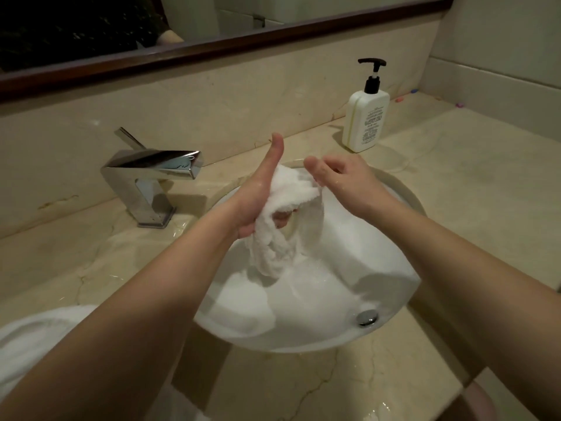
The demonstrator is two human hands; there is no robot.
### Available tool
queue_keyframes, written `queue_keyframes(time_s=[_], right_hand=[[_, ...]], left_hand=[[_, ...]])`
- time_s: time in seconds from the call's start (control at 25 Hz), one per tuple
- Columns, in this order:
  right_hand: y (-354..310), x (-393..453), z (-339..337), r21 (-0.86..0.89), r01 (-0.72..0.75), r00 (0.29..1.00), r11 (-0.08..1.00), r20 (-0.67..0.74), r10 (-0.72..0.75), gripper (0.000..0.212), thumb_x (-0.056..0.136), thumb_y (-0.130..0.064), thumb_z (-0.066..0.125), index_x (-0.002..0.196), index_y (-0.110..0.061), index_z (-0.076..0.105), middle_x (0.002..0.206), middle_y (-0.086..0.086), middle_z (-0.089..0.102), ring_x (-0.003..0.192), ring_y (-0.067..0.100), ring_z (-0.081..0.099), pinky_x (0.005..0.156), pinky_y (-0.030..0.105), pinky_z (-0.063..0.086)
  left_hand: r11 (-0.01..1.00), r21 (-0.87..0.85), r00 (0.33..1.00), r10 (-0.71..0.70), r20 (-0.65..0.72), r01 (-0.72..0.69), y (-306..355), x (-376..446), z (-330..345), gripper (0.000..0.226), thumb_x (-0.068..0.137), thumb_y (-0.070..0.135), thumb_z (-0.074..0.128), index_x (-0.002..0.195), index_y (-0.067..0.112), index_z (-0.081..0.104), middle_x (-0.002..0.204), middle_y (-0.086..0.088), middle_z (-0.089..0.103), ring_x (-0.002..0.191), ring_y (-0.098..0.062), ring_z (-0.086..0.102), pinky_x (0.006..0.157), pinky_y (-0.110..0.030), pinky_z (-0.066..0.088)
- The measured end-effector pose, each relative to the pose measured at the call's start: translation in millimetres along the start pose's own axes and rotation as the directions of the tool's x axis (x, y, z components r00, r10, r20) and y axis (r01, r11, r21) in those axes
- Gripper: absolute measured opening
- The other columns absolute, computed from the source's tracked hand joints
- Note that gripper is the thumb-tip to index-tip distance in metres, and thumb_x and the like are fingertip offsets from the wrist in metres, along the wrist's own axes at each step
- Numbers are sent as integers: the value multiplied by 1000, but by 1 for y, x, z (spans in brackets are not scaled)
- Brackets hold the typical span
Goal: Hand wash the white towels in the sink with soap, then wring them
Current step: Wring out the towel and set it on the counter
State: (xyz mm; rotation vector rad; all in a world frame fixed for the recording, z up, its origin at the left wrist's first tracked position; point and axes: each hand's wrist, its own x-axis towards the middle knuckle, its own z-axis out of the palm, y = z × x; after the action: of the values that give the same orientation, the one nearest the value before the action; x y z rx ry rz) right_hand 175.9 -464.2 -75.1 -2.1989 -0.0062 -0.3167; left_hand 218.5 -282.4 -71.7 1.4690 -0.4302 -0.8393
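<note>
Two bare hands are working over one white sink [391,302] sunk in the counter [473,189]. The left hand [258,196] is pressing flat against one wet white towel [285,214], thumb sticking up, fingers straight along the cloth; whether they are curling under it cannot be told, since the towel is hiding the fingertips. The right hand [343,177] is touching the top of the same towel with relaxed, slightly bent fingers, not clamping it. The towel is hanging bunched between both hands above the basin, its lower end trailing toward foamy water. One second white towel [36,335] is lying on the counter at the near left, partly blocked by the left forearm. One chrome faucet [151,174] is standing left of the sink, spout pointing at the hands. One white pump bottle [365,117] with a black pump is standing behind the sink on the right. One drain fitting [367,317] is showing on the near wall of the sink. A dark-framed mirror [182,31] is running above the backsplash.
</note>
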Motion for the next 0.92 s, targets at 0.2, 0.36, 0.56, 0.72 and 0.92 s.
queue_keyframes(time_s=[0.2,0.36,0.56,0.72,0.92], right_hand=[[-7,-2,-2,337,-93,852,937,515,-100,91,67,-62,82,140,-15,52,132,4,65,119,17,64,103,32,51],[-19,-7,-28,201,-58,887,978,460,-42,37,83,-34,81,116,-22,71,101,2,77,92,19,75,85,30,58],[-17,-18,-58,233,-118,951,965,305,43,32,80,-30,81,101,-8,72,88,6,77,78,22,75,70,30,60],[-10,-20,-72,507,-146,989,849,107,106,23,89,-27,72,94,-4,70,81,7,75,73,21,73,68,31,60],[3,-26,-69,691,-139,989,709,58,138,52,85,-53,64,105,-6,73,101,15,75,94,29,73,81,37,59]], left_hand=[[987,122,988,-114,105,101,25,5,-2,100,73,99,29,87,9,69,72,-13,44,62,-24,40,58,-34,30],[958,209,958,-232,170,195,31,10,-1,102,76,96,35,113,8,72,97,-25,56,84,-38,53,76,-47,48],[936,352,953,-125,274,22,21,0,4,86,63,75,79,121,13,64,107,-17,74,101,-30,72,92,-40,57],[895,418,983,181,-18,-157,19,11,32,56,57,45,87,103,17,70,83,4,76,79,-15,73,81,-37,57],[908,-183,924,354,-148,-377,27,31,77,43,83,30,80,109,-1,65,87,-11,74,79,-24,71,71,-35,60]])
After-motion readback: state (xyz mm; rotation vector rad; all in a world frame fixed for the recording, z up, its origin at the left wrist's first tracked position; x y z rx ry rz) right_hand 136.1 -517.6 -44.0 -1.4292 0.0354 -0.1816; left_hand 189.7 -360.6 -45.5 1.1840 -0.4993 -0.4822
